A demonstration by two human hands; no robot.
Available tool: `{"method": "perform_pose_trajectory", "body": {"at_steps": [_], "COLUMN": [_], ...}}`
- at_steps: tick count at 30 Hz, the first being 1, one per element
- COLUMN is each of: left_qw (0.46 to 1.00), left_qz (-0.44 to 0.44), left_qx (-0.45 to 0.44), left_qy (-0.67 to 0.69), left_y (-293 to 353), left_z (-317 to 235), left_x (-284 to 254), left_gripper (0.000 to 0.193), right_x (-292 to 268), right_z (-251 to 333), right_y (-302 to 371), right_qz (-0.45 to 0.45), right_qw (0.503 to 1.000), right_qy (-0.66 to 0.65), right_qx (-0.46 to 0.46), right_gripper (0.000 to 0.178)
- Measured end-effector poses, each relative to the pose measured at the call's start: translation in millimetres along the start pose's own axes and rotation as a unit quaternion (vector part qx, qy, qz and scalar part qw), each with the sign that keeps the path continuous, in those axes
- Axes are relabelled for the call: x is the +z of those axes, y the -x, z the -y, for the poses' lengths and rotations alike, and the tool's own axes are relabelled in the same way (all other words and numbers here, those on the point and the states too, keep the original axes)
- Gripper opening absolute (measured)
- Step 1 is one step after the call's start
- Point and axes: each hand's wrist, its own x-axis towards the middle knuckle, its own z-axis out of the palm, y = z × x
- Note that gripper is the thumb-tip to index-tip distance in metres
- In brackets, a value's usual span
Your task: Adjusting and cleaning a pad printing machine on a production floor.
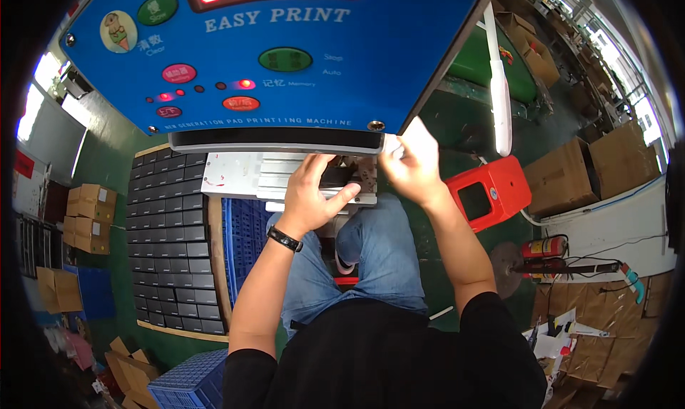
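In front of me stands a blue printing machine (285,66) with a lit red display and coloured buttons on its panel. Beneath its front edge, my left hand (312,195) lies over the ribbed metal bed (275,177), its thumb and fingers closed about a dark piece (338,175). The far end of that piece is hidden under the machine. My right hand (414,161) is at the panel's lower right corner, beside the bed, fingers curled in. Glare washes it out, and what its fingertips hold, if anything, cannot be made out.
A red plastic stool (510,191) stands to the right, below a hanging white rod (501,109). Black boxes (168,238) fill a pallet at left, next to a blue crate (242,241). Cardboard boxes (564,177) and fire extinguishers (546,247) line the right side.
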Motion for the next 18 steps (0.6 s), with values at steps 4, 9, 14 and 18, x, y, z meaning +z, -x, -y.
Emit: {"method": "perform_pose_trajectory", "body": {"at_steps": [4, 9, 14, 18], "left_qw": [1.000, 0.999, 1.000, 1.000], "left_qz": [0.010, 0.024, 0.008, 0.005], "left_qx": [0.003, -0.036, -0.005, 0.003], "left_qy": [0.012, 0.029, 0.020, 0.005], "left_y": [-2.4, -0.9, -0.7, 1.6], "left_z": [-0.8, -4.4, 2.9, 7.1], "left_x": [-2.1, -2.5, 0.9, 1.4], "left_gripper": [0.066, 0.066, 0.072, 0.075], "right_x": [12.3, 12.0, -5.3, -17.5], "right_z": [24.9, 33.5, 38.5, 33.9], "right_y": [-21.3, -23.7, -7.7, 24.1], "right_qz": [0.142, 0.164, 0.212, -0.024], "right_qw": [0.983, 0.980, 0.975, 0.960], "right_qy": [0.113, 0.104, -0.044, -0.215], "right_qx": [-0.042, -0.048, 0.042, 0.176], "right_gripper": [0.018, 0.015, 0.012, 0.012]}}
